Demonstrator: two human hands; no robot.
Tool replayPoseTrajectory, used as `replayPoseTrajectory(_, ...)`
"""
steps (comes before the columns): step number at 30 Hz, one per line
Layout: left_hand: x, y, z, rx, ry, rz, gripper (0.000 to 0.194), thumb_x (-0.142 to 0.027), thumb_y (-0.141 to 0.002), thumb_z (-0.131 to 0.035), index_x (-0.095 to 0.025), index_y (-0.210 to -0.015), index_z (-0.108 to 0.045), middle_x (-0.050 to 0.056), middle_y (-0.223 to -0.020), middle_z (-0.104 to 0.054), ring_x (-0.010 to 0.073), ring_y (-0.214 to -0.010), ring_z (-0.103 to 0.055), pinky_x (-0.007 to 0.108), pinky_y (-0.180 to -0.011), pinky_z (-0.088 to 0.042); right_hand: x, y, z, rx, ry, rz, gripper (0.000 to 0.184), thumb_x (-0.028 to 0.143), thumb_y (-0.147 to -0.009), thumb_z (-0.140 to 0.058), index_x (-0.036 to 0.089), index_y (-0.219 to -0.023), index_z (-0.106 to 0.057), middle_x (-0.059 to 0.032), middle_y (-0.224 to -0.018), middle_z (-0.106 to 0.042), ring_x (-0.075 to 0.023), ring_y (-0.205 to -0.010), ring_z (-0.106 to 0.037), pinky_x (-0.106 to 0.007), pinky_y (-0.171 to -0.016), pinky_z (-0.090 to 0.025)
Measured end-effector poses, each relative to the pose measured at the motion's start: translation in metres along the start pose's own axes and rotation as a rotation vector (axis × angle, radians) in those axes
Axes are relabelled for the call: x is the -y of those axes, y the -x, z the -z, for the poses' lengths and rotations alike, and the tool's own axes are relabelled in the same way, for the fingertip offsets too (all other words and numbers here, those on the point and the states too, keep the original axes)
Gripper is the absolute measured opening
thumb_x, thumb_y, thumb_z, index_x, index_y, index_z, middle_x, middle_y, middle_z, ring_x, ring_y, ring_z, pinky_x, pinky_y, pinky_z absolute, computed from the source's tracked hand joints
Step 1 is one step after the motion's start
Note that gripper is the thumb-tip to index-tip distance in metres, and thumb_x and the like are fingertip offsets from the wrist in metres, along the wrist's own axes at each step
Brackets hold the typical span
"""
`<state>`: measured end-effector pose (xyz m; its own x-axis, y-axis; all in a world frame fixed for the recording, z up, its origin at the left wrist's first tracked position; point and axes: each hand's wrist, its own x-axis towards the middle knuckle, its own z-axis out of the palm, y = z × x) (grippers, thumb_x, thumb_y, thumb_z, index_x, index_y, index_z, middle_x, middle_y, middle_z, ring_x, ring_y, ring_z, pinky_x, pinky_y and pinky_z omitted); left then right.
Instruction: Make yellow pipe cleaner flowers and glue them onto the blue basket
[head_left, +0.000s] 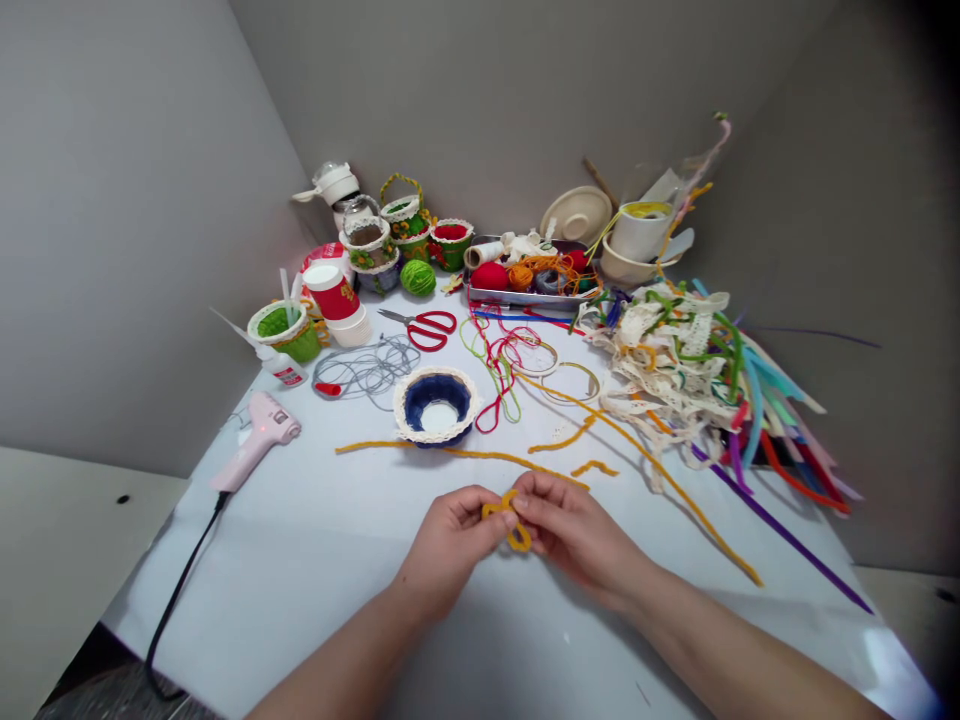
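Note:
Between my hands, near the front middle of the table, is a yellow pipe cleaner [519, 541] bent into several small loops like petals. My left hand [454, 540] pinches it from the left with thumb and fingers. From the right, my right hand [566, 525] also grips it, fingertips close to the left thumb. Parts of the loops are covered by my fingers. Just beyond lies a long straight yellow pipe cleaner [499, 457], and a short bent yellow piece [595, 467] rests to its right. A dark blue bowl-shaped basket [437, 400] with white lace trim stands behind the left hand.
At left lies a pink glue gun [259, 435] with a black cord. Red-handled scissors [430, 330] and tangled grey yarn [367, 368] are farther back. A heap of lace and pipe cleaners [675, 360] spreads at right. A metal tray [536, 298] holds yarn balls. Small decorated baskets [371, 250] stand behind.

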<state>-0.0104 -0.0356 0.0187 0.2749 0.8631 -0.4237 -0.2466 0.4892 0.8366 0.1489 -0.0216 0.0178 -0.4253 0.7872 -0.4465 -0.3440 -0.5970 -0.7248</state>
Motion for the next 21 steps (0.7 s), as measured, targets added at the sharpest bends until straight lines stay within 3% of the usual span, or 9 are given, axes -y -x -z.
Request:
replayPoseTrajectory(3, 0.0038, -0.0017, -0.0015, -0.028, 0.063, 0.016, 0.02, -0.032, -0.074, -0.073, -0.014, -0.08, -0.067, -0.001, -0.064, -0.061, 0.0066, -0.056, -0.046, 0.02, -0.056, -0.035, 0.0015, -0.0023, 0.0013, -0.051, 0.006, 0.08, 0.025, 0.033, -0.074, -0.075, 0.016, -0.072, -0.057, 0.0041, -0.056, -0.053, -0.006, -0.049, -0.04, -0.021, -0.048, -0.028)
replayPoseTrajectory(8, 0.0036, -0.0025, -0.0041, -0.097, 0.099, 0.023, 0.022, -0.034, -0.075, -0.071, -0.013, -0.076, -0.066, -0.001, -0.059, -0.058, 0.0072, -0.055, -0.047, 0.02, -0.056, -0.035, 0.0032, -0.0029, 0.0025, -0.046, 0.026, 0.096, 0.026, 0.032, -0.075, -0.073, 0.017, -0.069, -0.053, 0.0051, -0.056, -0.051, -0.0069, -0.05, -0.04, -0.022, -0.049, -0.028)
replayPoseTrajectory(13, 0.0038, -0.0035, -0.0047, -0.141, -0.021, 0.003, 0.019, -0.03, -0.069, -0.075, -0.013, -0.07, -0.065, -0.003, -0.053, -0.056, 0.0065, -0.05, -0.044, 0.02, -0.052, -0.033, 0.0048, 0.0002, 0.0025, -0.085, 0.353, 0.19, 0.016, 0.03, -0.078, -0.068, 0.018, -0.086, -0.06, 0.0024, -0.067, -0.055, -0.0109, -0.061, -0.047, -0.025, -0.056, -0.035)
replayPoseTrajectory(16, 0.0037, -0.0036, -0.006, -0.163, -0.029, 0.004, 0.018, -0.029, -0.068, -0.075, -0.013, -0.069, -0.065, -0.003, -0.053, -0.057, 0.0069, -0.05, -0.046, 0.02, -0.052, -0.034, 0.0076, 0.0013, 0.0021, -0.085, 0.51, 0.265, 0.017, 0.033, -0.078, -0.068, 0.017, -0.081, -0.061, 0.0016, -0.067, -0.056, -0.0125, -0.064, -0.049, -0.027, -0.061, -0.037)
replayPoseTrajectory(21, 0.004, -0.0026, -0.0071, -0.166, 0.018, 0.008, 0.019, -0.031, -0.072, -0.071, -0.014, -0.07, -0.066, -0.001, -0.053, -0.059, 0.008, -0.05, -0.048, 0.021, -0.051, -0.036, 0.0057, 0.0014, 0.0017, -0.049, 0.439, 0.291, 0.024, 0.038, -0.08, -0.068, 0.017, -0.071, -0.059, 0.001, -0.065, -0.057, -0.0119, -0.061, -0.047, -0.027, -0.059, -0.036)
